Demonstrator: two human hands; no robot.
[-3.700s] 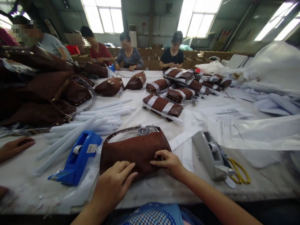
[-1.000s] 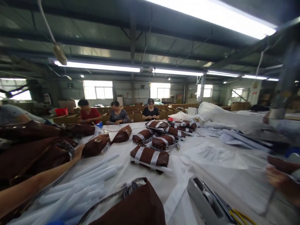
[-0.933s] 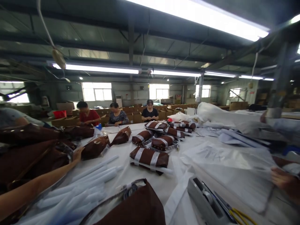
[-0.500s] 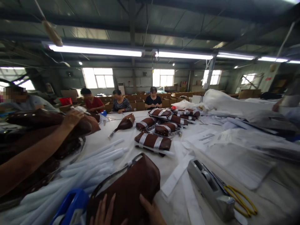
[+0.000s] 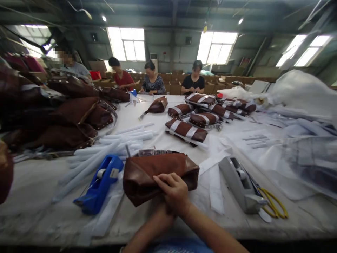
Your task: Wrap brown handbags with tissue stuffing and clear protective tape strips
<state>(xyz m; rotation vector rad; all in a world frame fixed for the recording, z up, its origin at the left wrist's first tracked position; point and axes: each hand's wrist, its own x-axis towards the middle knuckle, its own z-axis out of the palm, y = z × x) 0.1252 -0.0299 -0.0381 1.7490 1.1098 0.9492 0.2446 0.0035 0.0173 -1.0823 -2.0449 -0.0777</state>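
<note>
A brown leather bag (image 5: 147, 168) lies folded on the white table (image 5: 31, 182) right in front of me. My right hand (image 5: 172, 191) rests on its near lower edge with the fingers curled over the leather, gripping it. My left forearm reaches in beneath the right one; only the wrist of my left hand (image 5: 157, 215) shows, and its fingers are hidden under the bag and the right hand. The bag's metal-trimmed strap (image 5: 150, 152) lies along its far side.
A blue tape dispenser (image 5: 100, 184) sits left of the bag, a grey one (image 5: 240, 186) with yellow-handled scissors (image 5: 273, 205) on the right. White foam tubes (image 5: 113, 144), paper-wrapped bags (image 5: 185, 130), a pile of brown bags (image 5: 68, 119), clear plastic sheets (image 5: 302, 151). Several people sit at the far end (image 5: 152, 80).
My view has dropped from the ceiling back to the table. The bag is now folded over, my right hand grips its near edge, and my left hand has slid under it.
</note>
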